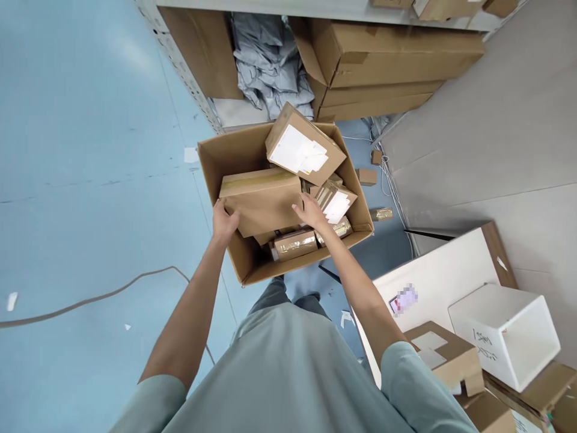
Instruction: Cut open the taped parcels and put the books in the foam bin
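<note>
A large open carton [214, 171] stands in front of me with several smaller boxes inside. Both my hands are on a flat brown box [265, 204] in its left half: my left hand [225, 220] grips the left end, and my right hand [312, 210] holds the right end with the thumb on the near face. A box with white labels [327, 159] leans on the carton's back right, tilted. Below it lies a smaller labelled box [345, 195]. Nearer me, a taped box [295, 245] rests on its side. The fingertips behind the held box are hidden.
Behind the carton, a shelf [315, 11] holds grey bags [270, 60] and long cartons [396, 54]. Small boxes [367, 176] and cables lie on the floor at right. A white table [442, 264] carries a phone [402, 299], boxes and a white foam box [496, 319].
</note>
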`<state>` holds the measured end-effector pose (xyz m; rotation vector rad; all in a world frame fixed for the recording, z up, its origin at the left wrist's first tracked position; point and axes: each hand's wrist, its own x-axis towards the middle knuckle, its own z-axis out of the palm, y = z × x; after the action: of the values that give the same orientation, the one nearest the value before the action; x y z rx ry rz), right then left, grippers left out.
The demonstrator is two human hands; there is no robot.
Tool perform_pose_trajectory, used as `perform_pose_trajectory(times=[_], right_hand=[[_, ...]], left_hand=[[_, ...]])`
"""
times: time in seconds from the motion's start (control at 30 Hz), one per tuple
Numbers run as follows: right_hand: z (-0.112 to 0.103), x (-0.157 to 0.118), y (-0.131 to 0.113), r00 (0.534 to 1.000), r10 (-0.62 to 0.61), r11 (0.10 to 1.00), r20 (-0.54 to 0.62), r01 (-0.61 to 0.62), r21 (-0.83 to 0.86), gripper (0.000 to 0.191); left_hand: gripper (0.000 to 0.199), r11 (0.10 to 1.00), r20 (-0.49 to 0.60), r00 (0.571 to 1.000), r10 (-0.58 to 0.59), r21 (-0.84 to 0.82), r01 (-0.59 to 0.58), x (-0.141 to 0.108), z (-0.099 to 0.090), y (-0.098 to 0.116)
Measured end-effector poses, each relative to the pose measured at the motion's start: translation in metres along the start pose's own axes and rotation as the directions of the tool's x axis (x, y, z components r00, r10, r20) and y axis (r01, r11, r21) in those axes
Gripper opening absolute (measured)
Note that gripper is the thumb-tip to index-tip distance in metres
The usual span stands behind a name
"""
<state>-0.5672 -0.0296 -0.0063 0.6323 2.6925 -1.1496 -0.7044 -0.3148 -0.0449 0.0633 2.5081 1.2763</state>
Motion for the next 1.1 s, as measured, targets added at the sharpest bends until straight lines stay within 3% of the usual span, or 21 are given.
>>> perform_pose_trajectory(times=[0.1, 0.2, 0.3, 0.4, 0.6, 0.7, 0.9, 0.97, 1.1], right_hand=[[0.005, 0.037, -0.005, 1.000, 0.021, 1.000, 0.022, -0.021, 0.017, 0.077], [0.013, 0.052, -0.002, 0.995, 0.059, 0.998, 0.081, -0.059, 0.000, 0.079], [0.026, 0.045, 0.003, 0.983, 0.121, 0.992, 0.135, -0.116, -0.040, 0.077], [0.036, 0.031, 0.010, 0.980, 0.132, 0.991, 0.147, -0.129, -0.032, 0.076], [0.027, 0.038, 0.018, 0.987, 0.159, 0.985, -0.028, -0.157, 0.074, 0.083], [0.022, 0.053, 0.019, 0.980, 0.190, 0.974, -0.058, -0.181, 0.134, 0.080], [0.012, 0.064, 0.035, 0.938, 0.321, 0.916, -0.135, -0.271, 0.296, 0.060], [0.005, 0.057, 0.042, 0.928, 0.338, 0.903, -0.157, -0.272, 0.332, 0.051], [-0.010, 0.025, 0.047, 0.910, 0.365, 0.891, -0.196, -0.280, 0.358, 0.043]], left_hand=[[0.073, 0.997, -0.015, 0.999, -0.044, 0.066, 0.045, 0.033, -0.004, -0.001], [0.060, 0.992, 0.045, 0.997, -0.067, 0.113, 0.061, 0.047, -0.001, -0.001], [0.047, 0.983, 0.094, 0.995, -0.017, 0.183, 0.000, 0.044, 0.005, 0.000], [0.041, 0.972, 0.076, 0.996, 0.036, 0.229, -0.053, 0.035, 0.009, 0.002], [0.030, 0.981, -0.072, 0.997, -0.018, 0.194, 0.031, 0.018, 0.008, 0.009], [0.030, 0.984, -0.088, 0.994, -0.059, 0.164, 0.073, 0.007, 0.005, 0.014], [0.058, 0.974, -0.133, 0.966, -0.221, 0.009, 0.224, -0.034, 0.006, 0.030], [0.064, 0.980, -0.156, 0.968, -0.198, -0.036, 0.195, -0.054, 0.008, 0.038], [0.067, 0.999, -0.222, 0.974, -0.035, -0.023, 0.030, -0.097, 0.004, 0.055]])
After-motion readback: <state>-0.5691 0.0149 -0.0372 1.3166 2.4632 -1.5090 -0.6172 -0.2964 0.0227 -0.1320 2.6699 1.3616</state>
